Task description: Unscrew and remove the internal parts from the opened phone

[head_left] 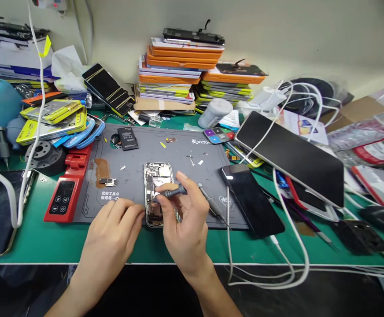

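An opened phone (149,185) lies on the grey work mat (129,169), its inner boards and metal parts exposed. My left hand (116,229) is closed at its lower left edge, fingertips pressed together against the frame and the thumb mostly hidden. Over the phone's right side, my right hand (187,211) pinches a dark grey screwdriver (172,192) nearly level, its front end above the phone's middle; the fingers cover its tip. Just right of that hand, a second grey screwdriver (213,204) rests on the mat, pointing lower right.
A battery (128,138), a small phone part (108,181) and several tiny metal pieces (192,161) lie on the mat. At right are a black phone (252,200), a tablet (291,158) and white cables (302,246). A red device (63,196) borders the left; stacked boxes (182,57) stand behind.
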Motion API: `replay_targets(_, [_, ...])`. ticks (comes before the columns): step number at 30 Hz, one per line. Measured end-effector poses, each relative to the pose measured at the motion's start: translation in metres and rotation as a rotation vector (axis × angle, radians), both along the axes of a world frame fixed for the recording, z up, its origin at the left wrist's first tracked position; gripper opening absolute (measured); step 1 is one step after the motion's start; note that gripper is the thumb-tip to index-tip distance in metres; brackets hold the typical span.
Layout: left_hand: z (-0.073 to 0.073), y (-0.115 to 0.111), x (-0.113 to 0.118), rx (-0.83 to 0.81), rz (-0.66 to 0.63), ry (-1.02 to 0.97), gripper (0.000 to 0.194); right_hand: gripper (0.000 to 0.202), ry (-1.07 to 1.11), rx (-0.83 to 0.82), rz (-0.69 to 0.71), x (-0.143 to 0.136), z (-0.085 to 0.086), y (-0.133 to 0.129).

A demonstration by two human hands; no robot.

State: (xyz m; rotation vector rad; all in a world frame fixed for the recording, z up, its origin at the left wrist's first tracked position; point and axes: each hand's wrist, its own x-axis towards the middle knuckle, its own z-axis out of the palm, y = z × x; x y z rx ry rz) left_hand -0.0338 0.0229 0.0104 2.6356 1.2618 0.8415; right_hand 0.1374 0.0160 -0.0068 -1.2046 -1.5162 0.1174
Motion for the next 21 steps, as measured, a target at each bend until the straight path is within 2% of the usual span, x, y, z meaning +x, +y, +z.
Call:
replay_targets(12, [0.000, -0.001, 0.000, 0.000, 0.000, 0.013, 0.010, 0.068, -0.098, 0.012, 0.017, 0.003, 0.003, 0.003])
replay_targets(17, [-0.001, -0.001, 0.001, -0.006, 0.006, -0.009, 0.011, 0.069, -0.272, 0.073, 0.008, 0.006, 0.011, 0.003])
replay_targets(19, [0.000, -0.001, 0.001, -0.002, 0.007, -0.014, 0.012, 0.064, -0.257, 0.035, 0.031, 0.007, 0.013, 0.002])
replay_targets(21, [0.000, -0.001, 0.002, -0.001, 0.011, -0.012, 0.012, 0.069, -0.201, -0.021, 0.061, 0.008, 0.013, -0.001])
